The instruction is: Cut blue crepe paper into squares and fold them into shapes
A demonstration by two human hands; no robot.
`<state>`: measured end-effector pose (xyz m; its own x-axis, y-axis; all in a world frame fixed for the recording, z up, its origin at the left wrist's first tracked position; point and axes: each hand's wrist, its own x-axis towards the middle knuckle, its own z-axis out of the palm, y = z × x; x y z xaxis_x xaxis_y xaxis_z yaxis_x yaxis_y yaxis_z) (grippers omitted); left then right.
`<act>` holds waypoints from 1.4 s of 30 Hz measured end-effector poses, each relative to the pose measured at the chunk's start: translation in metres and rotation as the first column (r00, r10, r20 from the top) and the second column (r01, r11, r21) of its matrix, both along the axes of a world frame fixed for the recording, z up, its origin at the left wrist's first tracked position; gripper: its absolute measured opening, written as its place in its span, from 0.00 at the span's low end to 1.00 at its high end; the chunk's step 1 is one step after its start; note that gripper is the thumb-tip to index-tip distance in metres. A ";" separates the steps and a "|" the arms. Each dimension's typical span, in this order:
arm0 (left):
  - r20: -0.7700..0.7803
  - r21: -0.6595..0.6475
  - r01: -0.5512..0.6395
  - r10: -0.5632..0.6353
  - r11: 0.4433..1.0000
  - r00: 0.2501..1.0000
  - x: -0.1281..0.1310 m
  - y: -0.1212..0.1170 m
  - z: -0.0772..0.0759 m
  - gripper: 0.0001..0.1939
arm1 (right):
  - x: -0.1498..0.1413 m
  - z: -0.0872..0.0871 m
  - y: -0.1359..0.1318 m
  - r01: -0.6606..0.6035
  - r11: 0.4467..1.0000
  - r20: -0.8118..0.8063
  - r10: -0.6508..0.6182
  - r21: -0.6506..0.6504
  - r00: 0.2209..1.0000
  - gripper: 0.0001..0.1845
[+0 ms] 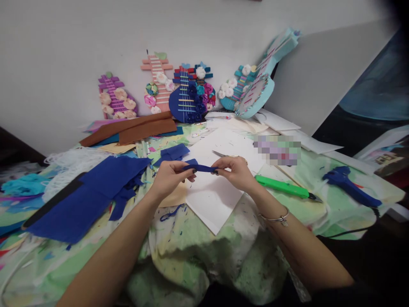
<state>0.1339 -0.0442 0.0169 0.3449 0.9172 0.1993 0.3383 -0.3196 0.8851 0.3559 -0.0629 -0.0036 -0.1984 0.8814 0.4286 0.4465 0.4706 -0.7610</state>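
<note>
A narrow dark blue strip of craft foam or felt (203, 168) is stretched level between my two hands, above a white sheet (214, 204). My left hand (174, 175) pinches its left end between thumb and fingers. At the other end, my right hand (233, 169) pinches it the same way. Just behind my right hand lie scissors (220, 153), their blades pointing left and their handles partly hidden. Small blue cut pieces (174, 152) lie beyond my left hand.
Large blue sheets (96, 187) lie at left, brown sheets (147, 128) behind. A green utility knife (281, 186), blade exposed, lies right of my right hand; farther right is a blue glue gun (351, 187) with a cord. Several decorated guitar shapes (182, 96) lean against the wall.
</note>
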 end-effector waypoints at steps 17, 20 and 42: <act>0.181 -0.022 -0.014 0.017 1.000 0.983 0.002 -0.002 -0.002 0.10 | 0.005 -0.006 0.005 0.082 0.989 -0.121 -0.097 -0.121 0.988 0.03; 0.210 -0.039 0.007 0.002 0.999 0.978 0.000 -0.001 -0.003 0.11 | 0.005 -0.004 0.004 0.092 0.988 -0.133 -0.109 -0.124 0.985 0.03; -0.316 0.301 -0.132 0.230 0.944 0.921 -0.016 0.051 -0.048 0.15 | 0.013 -0.029 0.028 0.362 0.927 -0.022 -0.366 -0.100 0.931 0.08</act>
